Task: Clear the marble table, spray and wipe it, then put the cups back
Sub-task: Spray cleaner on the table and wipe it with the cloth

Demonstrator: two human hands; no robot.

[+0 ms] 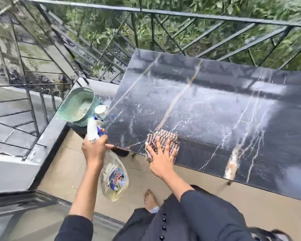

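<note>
While cloth [162, 141] underlies right grip [161, 158], left grip [94, 146] holds bottle [114, 178].

Black white-veined marble table [215, 105]; brown-striped cloth [163, 138]; green mesh basket [76, 105]; clear blue-triggered spray bottle [113, 173].

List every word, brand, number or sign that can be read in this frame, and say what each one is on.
None can be read.
Spray bottle in the left hand: a colourful label, its print too blurred to read.
Striped cloth under the right hand: pattern only, no text.
Marble table and green basket: no markings visible.
</note>
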